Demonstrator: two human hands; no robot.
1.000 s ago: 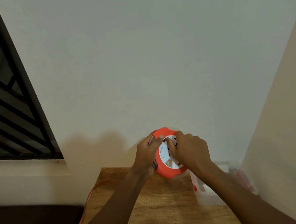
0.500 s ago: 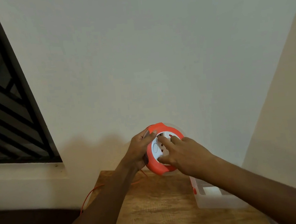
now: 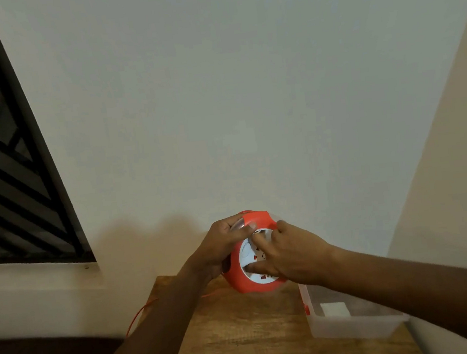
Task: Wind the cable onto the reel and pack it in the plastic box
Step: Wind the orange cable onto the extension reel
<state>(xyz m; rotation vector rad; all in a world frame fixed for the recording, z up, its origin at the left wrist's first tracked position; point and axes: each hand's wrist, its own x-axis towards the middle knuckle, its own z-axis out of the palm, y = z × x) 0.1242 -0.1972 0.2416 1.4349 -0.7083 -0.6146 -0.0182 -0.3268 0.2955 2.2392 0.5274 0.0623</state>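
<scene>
An orange cable reel (image 3: pixel 239 281) with a white socket face is held upright above the far end of the wooden table (image 3: pixel 243 334). My left hand (image 3: pixel 219 247) grips its upper left rim, thumb over the top edge. My right hand (image 3: pixel 289 254) lies on the white face, with fingers spread and hooked into its recesses. A thin orange cable (image 3: pixel 139 316) loops off the table's left edge from under my left forearm. The clear plastic box (image 3: pixel 349 326) stands open on the table to the right, below my right forearm.
A white wall rises right behind the table, and a second wall closes in on the right. A dark barred window (image 3: pixel 4 172) fills the left side. A small white item (image 3: pixel 334 309) lies inside the box.
My right hand's fingers have shifted round on the reel's white face. The cable loop at the left has moved a little. The camera has also shifted slightly.
</scene>
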